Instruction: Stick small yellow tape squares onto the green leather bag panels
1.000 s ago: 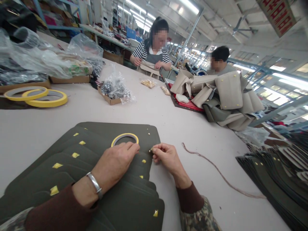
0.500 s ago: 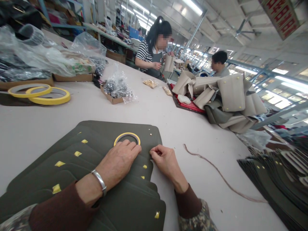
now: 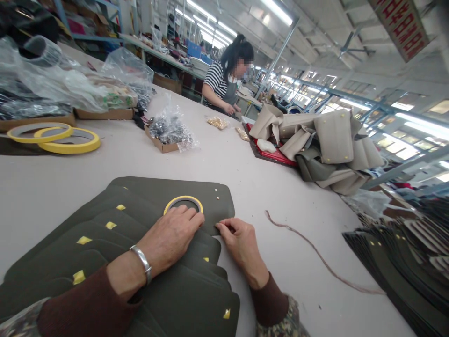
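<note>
Dark olive panels lie overlapped like steps on the table, with small yellow tape pieces stuck along both sides. My left hand, a silver bangle at its wrist, rests on them with fingers curled over a roll of yellow tape. My right hand is at the right edge of the panels, thumb and forefinger pinched together there. What lies between those fingertips is too small to make out. Two tiny shiny bits show on the rearmost panel.
Two more yellow tape rolls lie at left, near plastic bags. A small carton holds bagged dark parts. Beige pieces are heaped at back right. A brown cord and stacked dark panels lie right. A co-worker stands across.
My right hand has shifted slightly downward at the panel edge. One yellow piece near it no longer shows. The co-worker's hands have lowered, and a second person at right is out of sight.
</note>
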`<state>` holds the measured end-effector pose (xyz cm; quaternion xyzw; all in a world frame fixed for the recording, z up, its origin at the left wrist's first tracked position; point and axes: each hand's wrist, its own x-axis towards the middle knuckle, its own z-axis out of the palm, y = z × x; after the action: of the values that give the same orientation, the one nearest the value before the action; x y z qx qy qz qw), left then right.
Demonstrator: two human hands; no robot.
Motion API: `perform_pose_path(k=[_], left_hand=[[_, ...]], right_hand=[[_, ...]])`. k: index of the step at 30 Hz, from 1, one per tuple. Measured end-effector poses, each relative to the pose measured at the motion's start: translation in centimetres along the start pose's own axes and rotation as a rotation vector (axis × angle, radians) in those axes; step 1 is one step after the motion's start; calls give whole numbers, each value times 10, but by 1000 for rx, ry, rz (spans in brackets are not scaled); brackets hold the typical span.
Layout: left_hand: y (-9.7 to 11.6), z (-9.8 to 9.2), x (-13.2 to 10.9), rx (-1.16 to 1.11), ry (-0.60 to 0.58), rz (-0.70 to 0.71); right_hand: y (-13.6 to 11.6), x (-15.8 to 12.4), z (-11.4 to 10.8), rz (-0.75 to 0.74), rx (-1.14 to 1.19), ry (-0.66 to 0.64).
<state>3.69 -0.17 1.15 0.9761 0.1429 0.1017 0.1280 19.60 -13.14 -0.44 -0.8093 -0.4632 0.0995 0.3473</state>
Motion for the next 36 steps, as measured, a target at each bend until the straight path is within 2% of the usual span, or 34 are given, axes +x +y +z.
perform_pose_path(k=[5,7,11,13,16,19,21,24,32,36], left_hand=[[1,-3,-2,4,77,58],[0,-2,-3,-14,132,91],[-3,0,-5,-91,260,144],[-4,2,-5,-118,294,147],[-6,4,-5,-135,315,125],[-5,6,-6,-135,317,115],[-3,7,-7,-126,306,115],[0,7,-8,-101,290,112],[3,7,-6,-134,177,37],[1,8,-5,-120,195,13]], right_hand=[[-2,4,4,-52,-119,-3],[0,5,-1,-71,-99,-79],[3,6,-15,-37,19,-341],[1,7,-19,-26,82,-396],[-7,7,-20,-44,236,-243],[-18,5,-16,-210,316,-80],[-23,4,-12,-347,288,-38],[-26,1,-5,-459,226,10],[-22,0,6,-566,4,161],[-23,-1,8,-595,-20,203]])
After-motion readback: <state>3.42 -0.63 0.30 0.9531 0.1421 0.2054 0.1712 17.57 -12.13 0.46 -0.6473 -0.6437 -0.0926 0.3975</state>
